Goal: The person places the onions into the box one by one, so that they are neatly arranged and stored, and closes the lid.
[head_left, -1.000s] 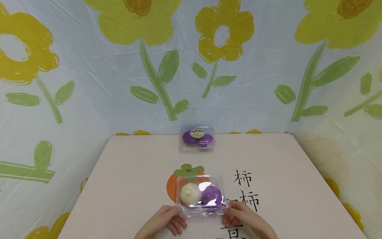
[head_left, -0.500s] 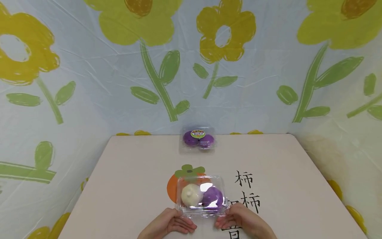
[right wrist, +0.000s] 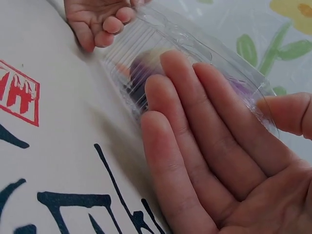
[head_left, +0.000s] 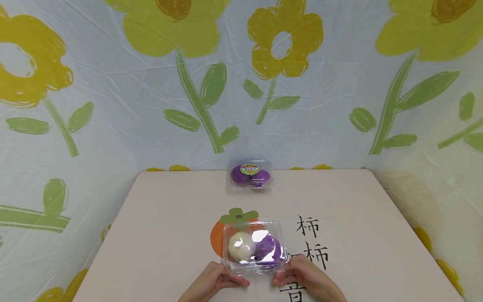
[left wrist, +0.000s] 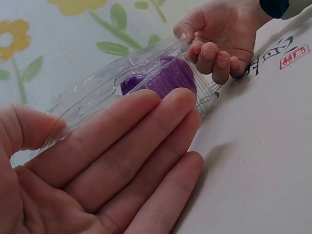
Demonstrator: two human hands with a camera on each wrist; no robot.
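A clear plastic clamshell box [head_left: 254, 268] is held near the front of the table in the head view. Inside lie a pale, whitish round item [head_left: 241, 246] on the left and a purple round item [head_left: 268, 248] on the right. My left hand [head_left: 211, 280] pinches the near left corner of its rim between thumb and index finger. My right hand [head_left: 305, 276] pinches the near right corner in the same way. In the left wrist view the fingers [left wrist: 146, 126] extend under the box, and the right wrist view shows the right fingers [right wrist: 204, 112] extended likewise.
A second clear box [head_left: 249, 186] with a round label [head_left: 249, 169] and purple round items stands at the table's back edge. The pale table cover [head_left: 170, 226] bears a printed persimmon [head_left: 216, 237] and black characters [head_left: 308, 226]. A flower-patterned cloth [head_left: 151, 84] surrounds the table.
The fingers of both hands have reached further inward beneath the box's front edge since a second ago. The box stays nearly in place, and the far box has not moved.
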